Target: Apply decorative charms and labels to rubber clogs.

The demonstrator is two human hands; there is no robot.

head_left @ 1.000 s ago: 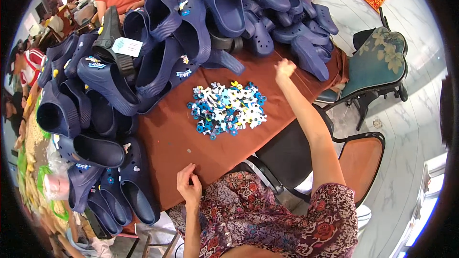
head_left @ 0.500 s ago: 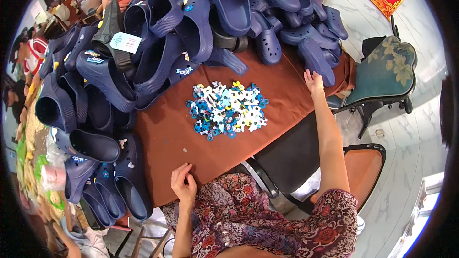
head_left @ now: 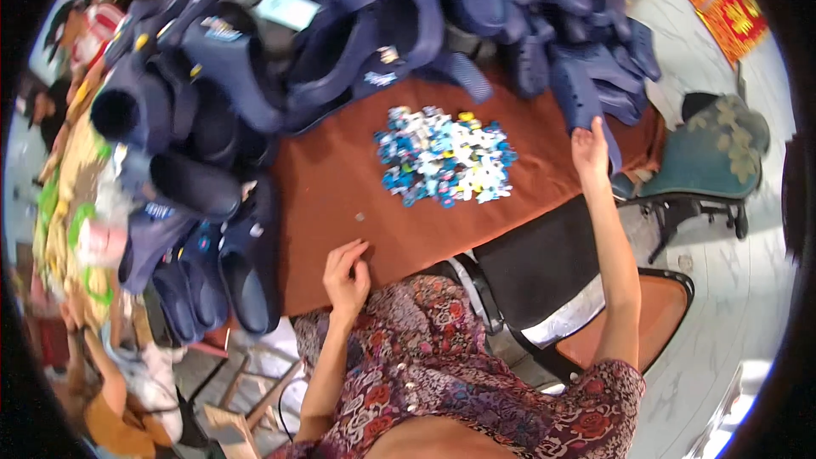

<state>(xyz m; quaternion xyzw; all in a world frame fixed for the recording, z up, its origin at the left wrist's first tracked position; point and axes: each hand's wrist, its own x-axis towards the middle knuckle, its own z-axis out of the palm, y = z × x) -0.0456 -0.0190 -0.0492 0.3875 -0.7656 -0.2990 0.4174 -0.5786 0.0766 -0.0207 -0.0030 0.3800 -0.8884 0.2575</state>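
Note:
At the right end of the table, my right hand (head_left: pixel 590 153) is closed on the end of a dark blue clog (head_left: pixel 574 92) at the edge of a pile of similar clogs. Its fingers reach over the clog's lower end; the thumb side is partly hidden. My left hand (head_left: pixel 347 279) hovers by the table's front edge, loosely curled, thumb apart from the fingers, with nothing in it. Between the hands lies a heap of small shoe charms (head_left: pixel 446 157) in white, blue and yellow.
Clogs (head_left: pixel 242 76) are stacked along the table's left and far sides, one bearing a pale tag (head_left: pixel 287 9). The tabletop has a brown cloth (head_left: pixel 327 178). A black chair (head_left: pixel 540 263) stands in front, a green office chair (head_left: pixel 710 153) at right. Other people sit at far left.
My right hand has taken hold of the clog, which has turned so its holed top shows. The view has shifted and blurred slightly. My left hand stays near the front edge.

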